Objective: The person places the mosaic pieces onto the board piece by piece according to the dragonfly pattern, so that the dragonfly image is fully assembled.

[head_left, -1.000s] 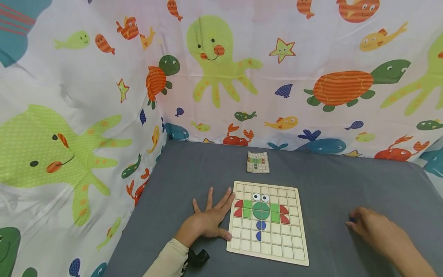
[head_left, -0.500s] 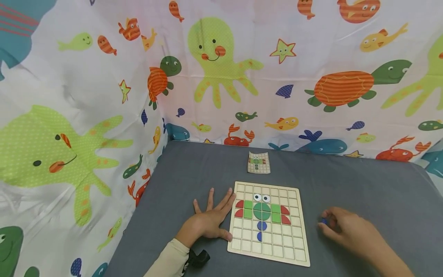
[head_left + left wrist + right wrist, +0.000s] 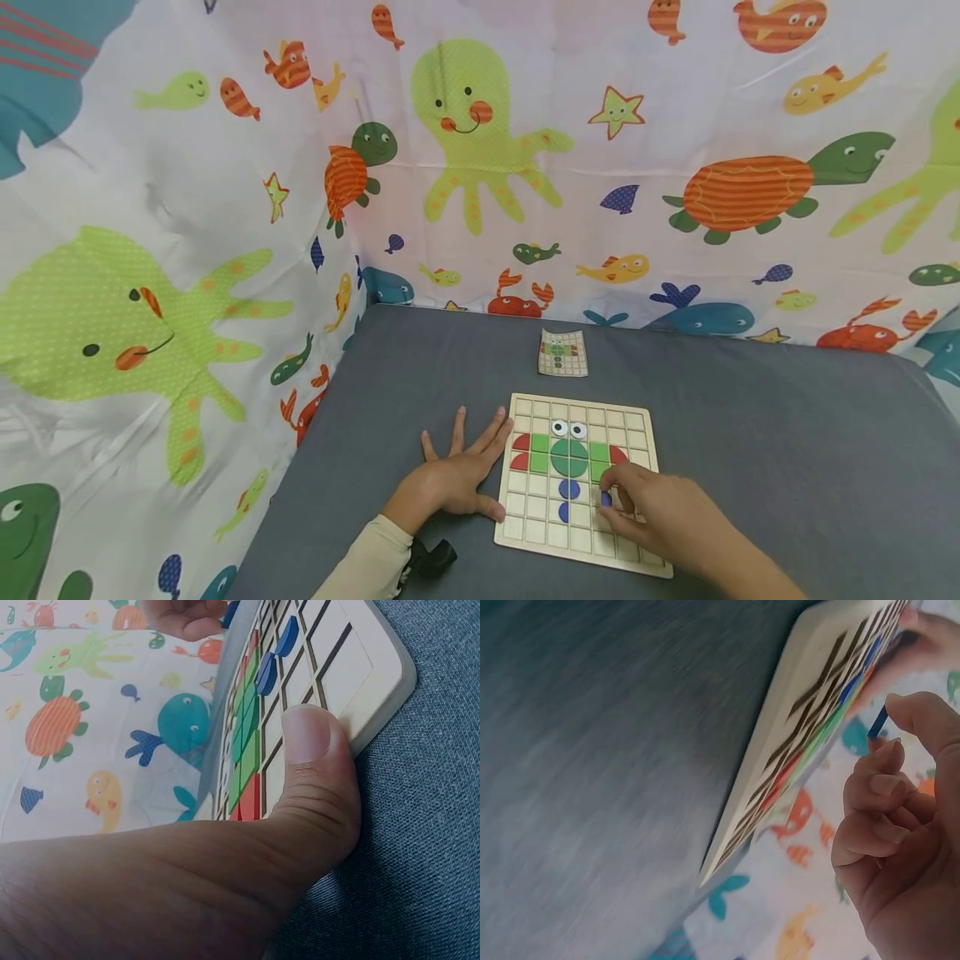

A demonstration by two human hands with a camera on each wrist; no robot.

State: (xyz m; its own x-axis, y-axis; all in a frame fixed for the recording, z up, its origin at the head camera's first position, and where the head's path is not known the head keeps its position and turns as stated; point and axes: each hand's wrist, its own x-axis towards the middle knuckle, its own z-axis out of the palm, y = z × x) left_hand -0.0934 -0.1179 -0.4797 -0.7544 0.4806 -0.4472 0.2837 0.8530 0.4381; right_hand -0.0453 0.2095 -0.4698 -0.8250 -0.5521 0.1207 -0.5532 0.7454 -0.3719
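A wooden grid board [image 3: 525, 527] lies on the grey cloth. Flat tiles on it make a figure: two eye tiles [image 3: 568, 429], a green circle [image 3: 569, 458], light green squares [image 3: 539, 454], red quarter-round tiles [image 3: 520, 452] and blue tiles [image 3: 568, 489] below. My left hand [image 3: 450, 483] has its fingers spread at the board's left edge, and its thumb [image 3: 319, 750] rests on the board's corner. Over the board's right half, my right hand [image 3: 660, 508] pinches a small blue tile [image 3: 878, 721] between thumb and forefinger, held above the surface.
Behind the board lies a small pattern card [image 3: 562, 354] showing the same figure on a grid. A white curtain [image 3: 480, 250] printed with sea animals stands at the back and left. A black strap device [image 3: 431, 558] sits at my left wrist.
My right hand has moved left from the cloth on the right to over the board, carrying the blue tile. My left hand has stayed at the board's edge.
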